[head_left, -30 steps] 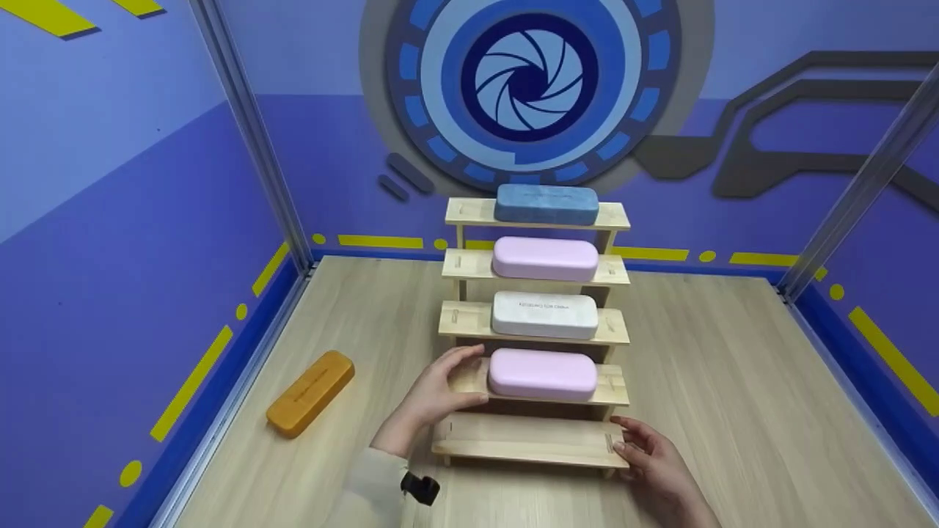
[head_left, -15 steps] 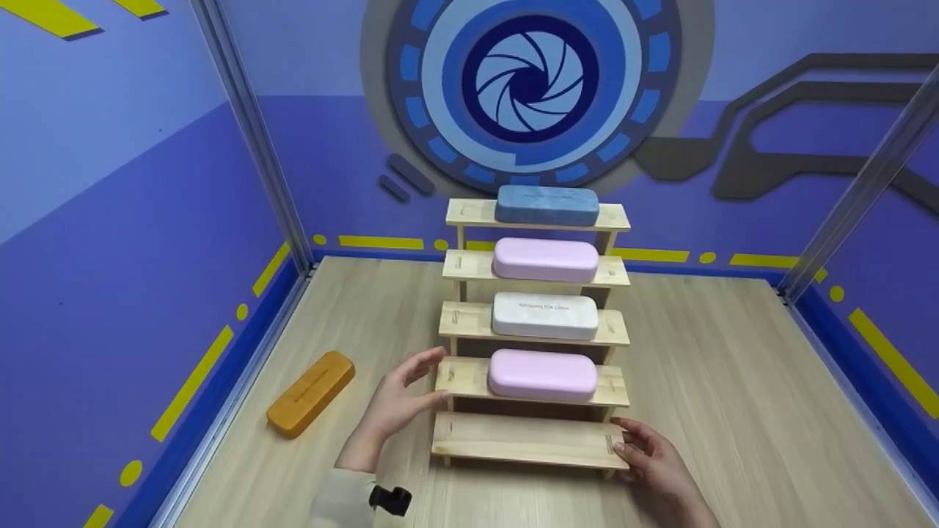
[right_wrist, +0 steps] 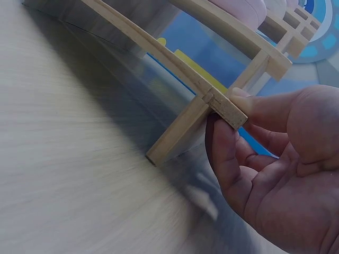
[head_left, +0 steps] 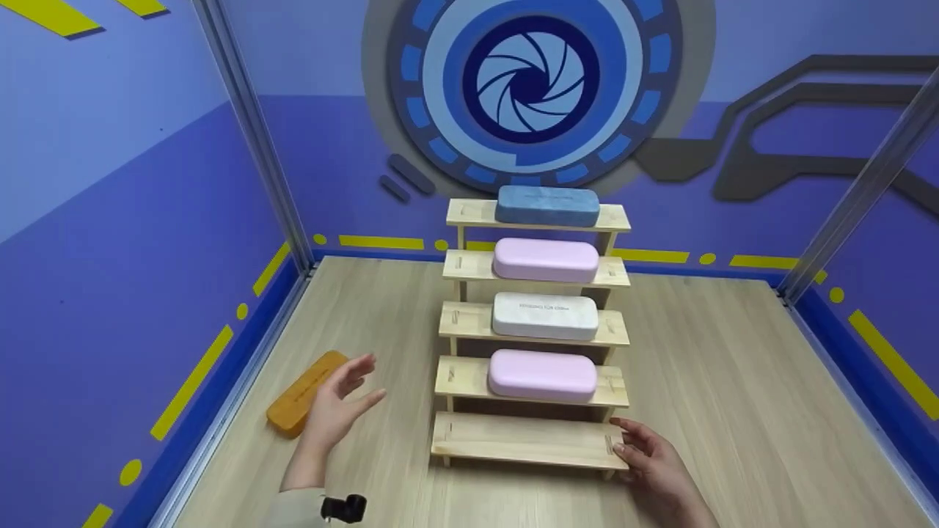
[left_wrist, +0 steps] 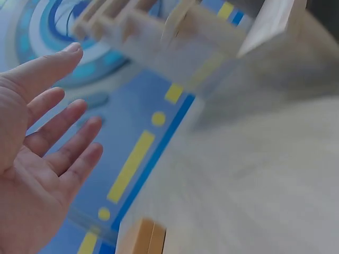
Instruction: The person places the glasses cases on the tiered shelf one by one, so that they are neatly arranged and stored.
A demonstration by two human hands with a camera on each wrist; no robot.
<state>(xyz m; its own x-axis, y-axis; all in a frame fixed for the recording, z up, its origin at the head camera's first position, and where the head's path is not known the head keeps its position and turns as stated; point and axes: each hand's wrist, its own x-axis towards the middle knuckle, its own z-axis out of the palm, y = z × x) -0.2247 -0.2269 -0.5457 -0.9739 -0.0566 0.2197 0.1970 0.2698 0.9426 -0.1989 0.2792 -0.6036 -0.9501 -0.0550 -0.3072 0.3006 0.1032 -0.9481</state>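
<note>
My left hand, fingers spread and holding nothing, hovers over the orange glasses case left of the wooden stepped rack. That case's end shows low in the left wrist view. My right hand pinches the right end of the rack's lowest shelf, thumb on top and fingers beneath, plain in the right wrist view. Four upper steps bear one case each: a blue case on top, a pink case, a white case and another pink case. The lowest shelf is bare.
The rack stands on a wood-grain table. Blue-purple panels wall it in at the left, back and right, with metal posts at the corners.
My left hand has moved left, from beside the lower pink case to over the orange case. My right hand stays at the lowest shelf's end.
</note>
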